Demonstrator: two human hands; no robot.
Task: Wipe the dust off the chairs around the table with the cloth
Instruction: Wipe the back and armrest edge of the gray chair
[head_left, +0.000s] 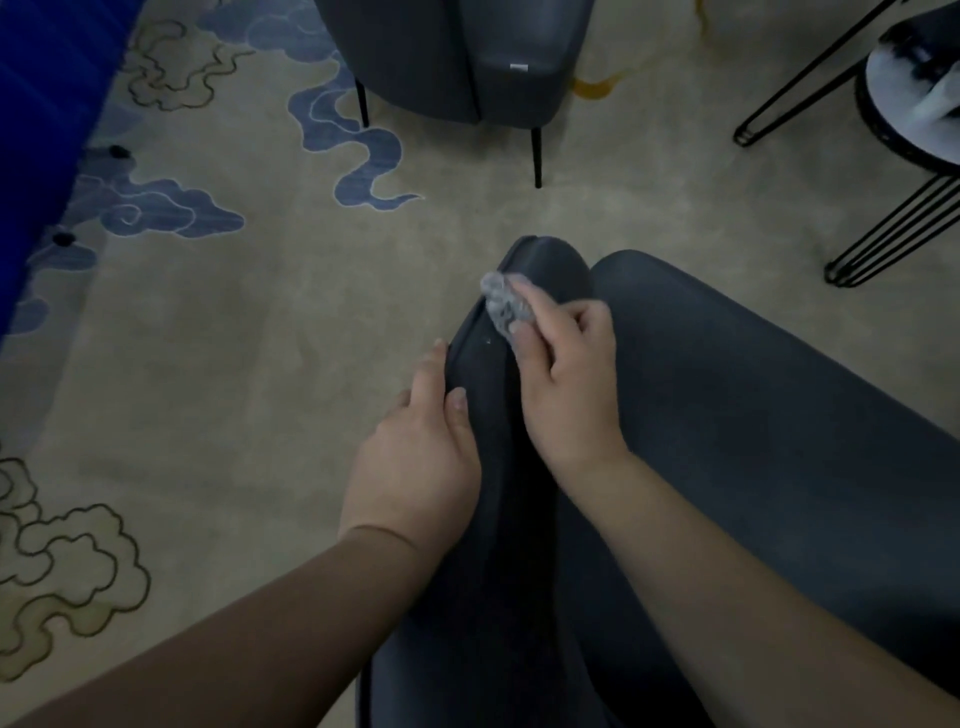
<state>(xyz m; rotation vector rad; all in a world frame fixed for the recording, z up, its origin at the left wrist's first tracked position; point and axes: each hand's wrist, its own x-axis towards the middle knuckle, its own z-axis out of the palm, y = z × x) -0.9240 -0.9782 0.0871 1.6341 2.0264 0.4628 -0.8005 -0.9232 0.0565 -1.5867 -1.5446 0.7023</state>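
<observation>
A dark grey padded chair (737, 395) fills the lower right of the head view, its curved armrest running up the middle. My right hand (566, 379) holds a small crumpled grey cloth (504, 306) and presses it on the armrest's upper end. My left hand (421, 462) grips the armrest's left edge lower down, thumb on top and fingers over the outer side. A second dark grey chair (457, 57) stands at the top centre.
A beige carpet (249, 364) with blue and outlined cloud patterns covers the floor. A blue surface (41, 114) rises at the far left. At the right stands a round table (909, 104) on black hairpin legs, with a pale object on it.
</observation>
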